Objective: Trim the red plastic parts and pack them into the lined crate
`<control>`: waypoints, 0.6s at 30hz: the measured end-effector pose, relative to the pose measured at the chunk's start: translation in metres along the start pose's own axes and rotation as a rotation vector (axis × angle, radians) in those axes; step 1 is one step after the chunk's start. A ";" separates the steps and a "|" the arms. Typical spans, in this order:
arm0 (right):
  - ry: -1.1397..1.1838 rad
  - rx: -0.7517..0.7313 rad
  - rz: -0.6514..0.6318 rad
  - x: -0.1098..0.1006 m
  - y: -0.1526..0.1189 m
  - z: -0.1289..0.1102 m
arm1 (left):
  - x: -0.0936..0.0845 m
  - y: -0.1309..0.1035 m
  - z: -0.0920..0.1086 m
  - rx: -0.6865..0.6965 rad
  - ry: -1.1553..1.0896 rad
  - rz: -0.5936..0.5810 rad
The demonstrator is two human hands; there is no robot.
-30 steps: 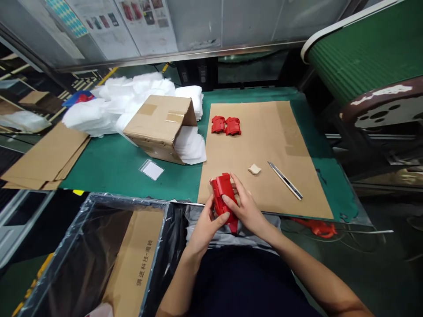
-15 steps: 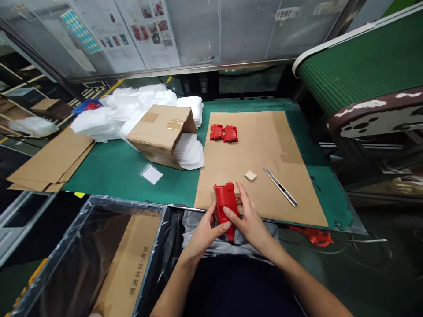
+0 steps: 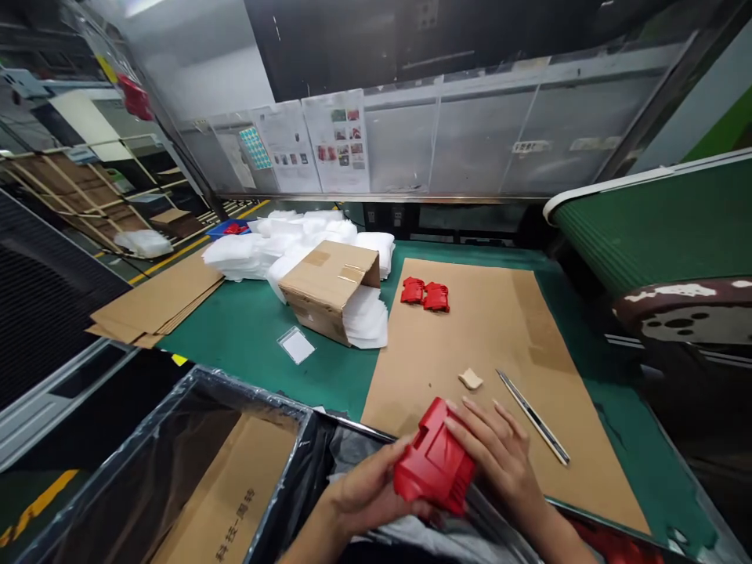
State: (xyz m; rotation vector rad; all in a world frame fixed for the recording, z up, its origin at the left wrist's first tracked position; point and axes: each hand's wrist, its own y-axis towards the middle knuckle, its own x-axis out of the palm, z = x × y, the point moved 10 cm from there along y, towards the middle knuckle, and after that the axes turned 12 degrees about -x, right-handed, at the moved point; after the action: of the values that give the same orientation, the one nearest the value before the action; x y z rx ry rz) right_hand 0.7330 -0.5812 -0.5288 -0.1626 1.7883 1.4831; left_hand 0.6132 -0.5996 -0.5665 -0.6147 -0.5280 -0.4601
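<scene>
- Has bare left grip point(image 3: 373, 492), five-digit human build, partly hidden.
- Has bare right grip point(image 3: 510, 466), slender-fingered, rounded at tips.
- Shows left forearm point(image 3: 314, 540) bare, slim, from wrist to lower edge of view.
- Shows right forearm point(image 3: 558, 539) bare too, cut off at same edge.
- Wears dark garment point(image 3: 376, 555), small patch visible; navy or black, can't tell.

From afar I see the flat brown cardboard sheet point(image 3: 487, 333) bearing two small red plastic pieces point(image 3: 436, 298) back left and a slim silver knife point(image 3: 534, 419) right; a blocky red plastic housing point(image 3: 435, 458) is at the sheet's near edge.
</scene>
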 end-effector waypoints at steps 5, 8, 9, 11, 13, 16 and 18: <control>0.208 0.181 0.014 0.000 0.019 0.005 | -0.045 -0.005 0.067 0.208 0.401 0.458; 0.350 0.396 0.058 0.016 0.018 0.004 | -0.054 0.010 0.080 0.346 0.176 0.559; 0.385 0.441 0.072 0.022 0.017 0.000 | -0.052 0.019 0.075 0.343 0.073 0.534; 0.410 0.493 0.097 0.029 0.014 -0.007 | -0.044 0.033 0.066 0.329 -0.067 0.495; 0.399 0.516 0.111 0.032 0.011 -0.013 | -0.037 0.037 0.064 0.359 -0.104 0.496; 0.384 0.527 0.110 0.034 0.007 -0.016 | -0.030 0.034 0.069 0.388 -0.049 0.515; 0.373 0.528 0.109 0.034 0.007 -0.018 | -0.028 0.033 0.072 0.399 -0.004 0.529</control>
State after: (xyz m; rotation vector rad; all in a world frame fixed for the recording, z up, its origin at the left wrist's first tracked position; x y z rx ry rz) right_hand 0.6978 -0.5821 -0.5452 -0.0756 2.4629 1.0464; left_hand 0.5864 -0.5224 -0.5466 -0.3484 -0.4238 0.1472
